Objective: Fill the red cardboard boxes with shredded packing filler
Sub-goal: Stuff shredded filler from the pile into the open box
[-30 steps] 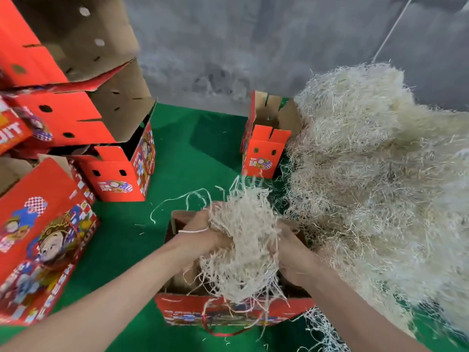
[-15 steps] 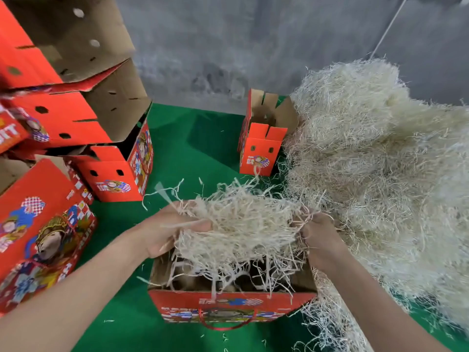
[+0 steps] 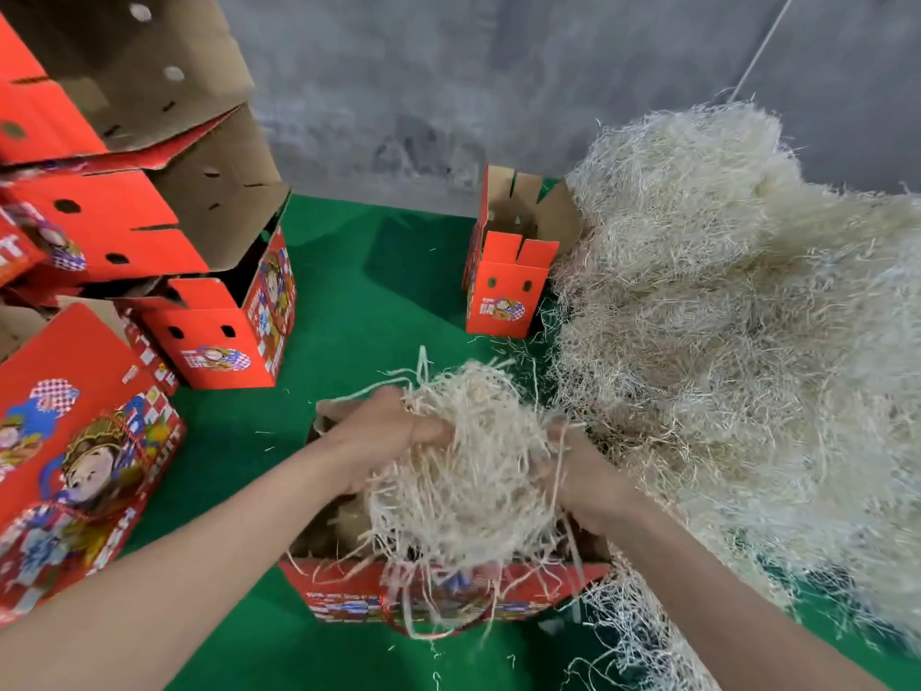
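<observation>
Centrally, my L hand (image 3: 381, 441) and R hand (image 3: 580, 483) bunch a filler wad (image 3: 473, 471) over the box (image 3: 329, 586) nearest me, so stray strands drop inside, not on the surface (image 3: 359, 301). L fingers (image 3: 428, 432) clench it; R fingers buried, grip: can't tell. Pile (image 3: 747, 366) just R, for refills.

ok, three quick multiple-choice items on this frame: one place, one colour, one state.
1. The big filler pile lies on which side of the nearest box? A left, B right, C in front of it.
2. Colour of the surface? A green, B blue, C grey.
3. The nearest box's top is: A open, B taped shut, C flattened.

Key: 1 B, the pile fills the right of the view. 2 A, green shows between the boxes. 3 A, the left hand and the right hand hold a clump of filler over its open top.
</observation>
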